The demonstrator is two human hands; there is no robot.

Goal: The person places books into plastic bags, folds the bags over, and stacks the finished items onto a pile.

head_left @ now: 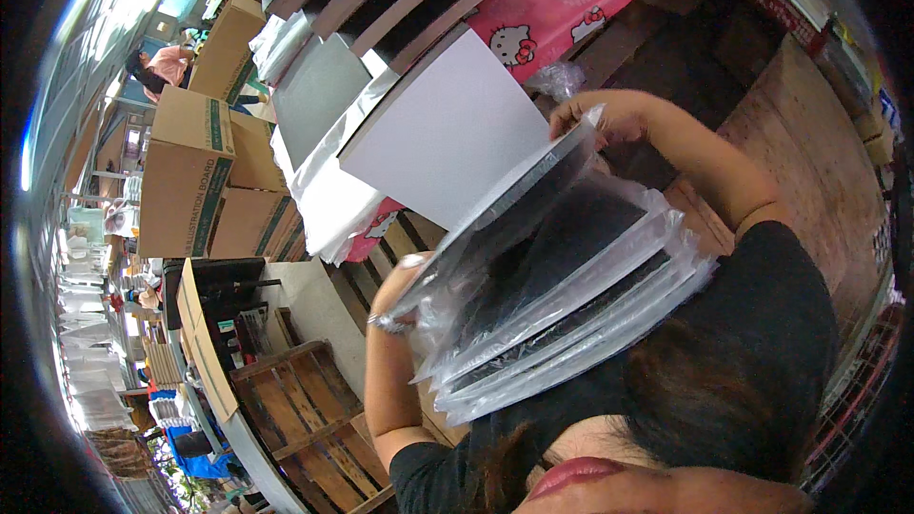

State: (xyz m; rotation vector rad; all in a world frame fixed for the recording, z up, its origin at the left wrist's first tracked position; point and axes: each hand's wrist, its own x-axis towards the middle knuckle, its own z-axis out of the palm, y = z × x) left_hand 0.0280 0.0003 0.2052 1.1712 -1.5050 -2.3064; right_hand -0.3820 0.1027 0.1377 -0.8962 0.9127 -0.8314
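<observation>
A layered stack of clear plastic sleeves (pixel 562 309) is held up on edge against my front, its crinkled edges fanned out. Dark areas show in or through the sleeves; I cannot tell whether boards are inside. My left hand (pixel 404 278) is closed on the stack's left end, most of its fingers behind the plastic. At the far right end, my right hand (pixel 614 120) grips the upper corner with bent fingers. Just beyond the stack lies a large white board (pixel 447 124), partly covered by the plastic.
A grey board (pixel 324 95) and white plastic sheeting (pixel 333 200) lie left of the white board. Dark wooden slats (pixel 381 0) and a pink patterned cloth (pixel 533 24) are behind. Cardboard boxes (pixel 186 171) and a wooden pallet (pixel 309 419) stand left. A person (pixel 167 67) is farther off.
</observation>
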